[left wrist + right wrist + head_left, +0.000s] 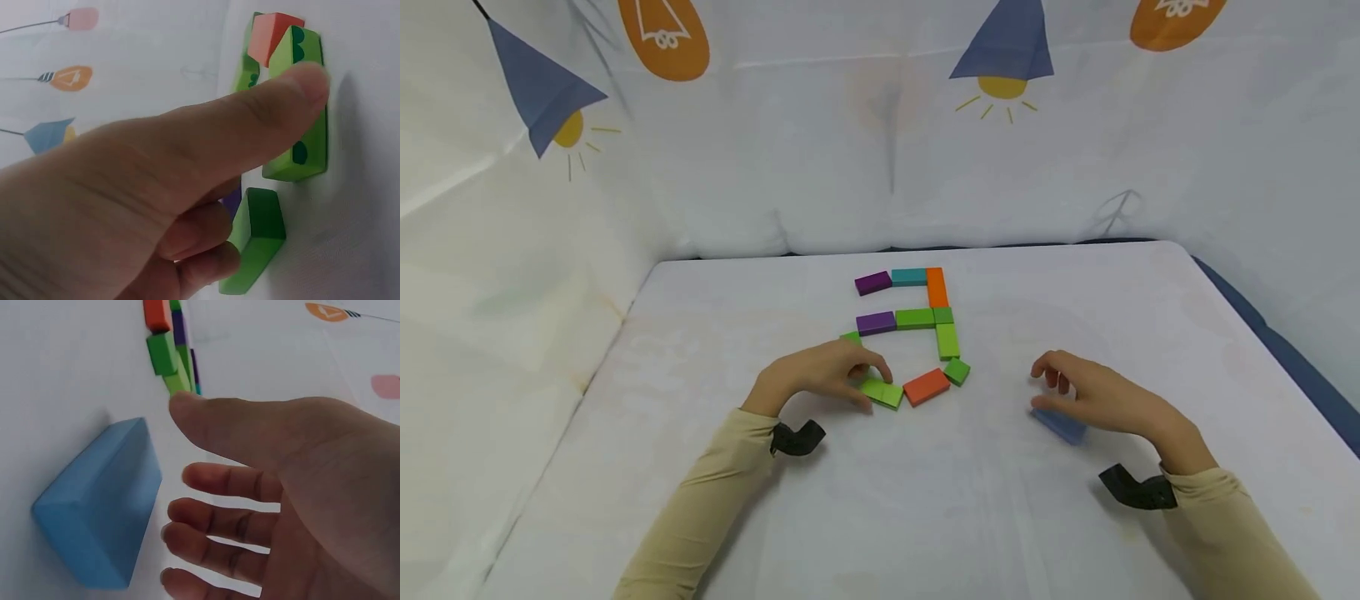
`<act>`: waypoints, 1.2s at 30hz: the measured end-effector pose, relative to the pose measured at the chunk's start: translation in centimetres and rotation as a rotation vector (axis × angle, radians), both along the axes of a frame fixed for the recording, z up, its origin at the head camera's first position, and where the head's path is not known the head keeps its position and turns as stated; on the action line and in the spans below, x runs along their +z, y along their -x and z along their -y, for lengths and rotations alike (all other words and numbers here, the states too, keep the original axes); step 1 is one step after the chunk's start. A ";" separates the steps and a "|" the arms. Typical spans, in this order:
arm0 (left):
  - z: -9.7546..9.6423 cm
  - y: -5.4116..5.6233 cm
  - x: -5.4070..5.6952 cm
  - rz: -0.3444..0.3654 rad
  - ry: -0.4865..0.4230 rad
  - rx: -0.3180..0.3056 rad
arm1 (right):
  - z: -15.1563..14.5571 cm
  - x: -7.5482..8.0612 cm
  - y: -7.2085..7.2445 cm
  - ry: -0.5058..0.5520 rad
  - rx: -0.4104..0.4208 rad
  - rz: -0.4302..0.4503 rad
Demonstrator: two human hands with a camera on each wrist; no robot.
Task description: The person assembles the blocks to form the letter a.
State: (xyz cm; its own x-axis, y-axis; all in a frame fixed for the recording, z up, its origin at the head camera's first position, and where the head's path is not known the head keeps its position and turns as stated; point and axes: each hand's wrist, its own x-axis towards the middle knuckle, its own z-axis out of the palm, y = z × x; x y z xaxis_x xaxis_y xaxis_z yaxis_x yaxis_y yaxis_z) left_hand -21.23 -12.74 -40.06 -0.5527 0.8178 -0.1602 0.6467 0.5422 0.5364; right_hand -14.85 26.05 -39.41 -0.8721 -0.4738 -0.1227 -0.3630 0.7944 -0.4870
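Note:
My left hand (823, 371) pinches a light green block (883, 394) lying on the table at the near side of a block outline. In the left wrist view the thumb presses that block's side, and another green block (256, 250) lies below it, partly behind the fingers. An orange-red block (927, 387) sits at the held block's right end, followed by a green cube (957, 372). My right hand (1097, 396) hovers beside a blue block (1060, 426), its fingers loosely bent and apart from it. The right wrist view shows a gap between fingertips and the blue block (106, 500).
Farther back, two purple blocks (876, 323), a teal block (909, 277), an orange block (937, 287) and several green blocks (915, 318) continue the outline. A white cloth covers the table (925, 508). Behind stands a white curtain (820, 167) printed with lamps.

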 end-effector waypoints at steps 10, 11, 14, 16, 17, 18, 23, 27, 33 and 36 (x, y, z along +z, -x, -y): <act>-0.2 0.2 0.5 -0.045 0.025 0.038 | -1.0 0.7 -1.1 -0.080 -0.003 0.118; -0.3 0.3 0.4 -0.046 0.029 0.038 | -1.0 0.8 -1.1 -0.082 0.002 0.132; -0.3 0.4 0.4 -0.049 0.036 0.038 | -1.2 0.8 -1.1 -0.082 0.020 0.148; -0.3 0.5 0.3 -0.050 0.041 0.042 | -1.2 0.7 -1.1 -0.077 0.030 0.152; -0.3 0.5 0.3 -0.049 0.039 0.043 | -1.3 0.6 -1.1 -0.072 0.036 0.155; -0.2 0.4 0.3 -0.049 0.035 0.044 | -1.3 0.6 -1.1 -0.069 0.038 0.157; 0.0 0.5 0.2 -0.038 0.021 0.046 | -1.2 0.4 -1.0 -0.062 0.038 0.174; 0.0 0.5 0.0 -0.030 0.007 0.037 | -1.1 0.4 -1.1 -0.076 0.025 0.175; -0.4 0.2 -0.1 -0.076 0.012 0.052 | -0.9 0.5 -1.3 -0.096 0.020 0.149; -1.4 -0.4 -0.1 -0.155 0.001 0.089 | -0.8 0.6 -1.4 -0.103 0.023 0.132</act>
State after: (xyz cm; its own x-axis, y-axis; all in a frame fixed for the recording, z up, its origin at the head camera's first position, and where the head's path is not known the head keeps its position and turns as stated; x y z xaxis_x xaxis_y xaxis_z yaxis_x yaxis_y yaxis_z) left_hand -20.85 -11.33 -40.21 -0.6410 0.7645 -0.0680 0.6711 0.6013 0.4336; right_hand -13.41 26.86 -38.86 -0.8344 -0.4723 -0.2841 -0.3199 0.8347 -0.4482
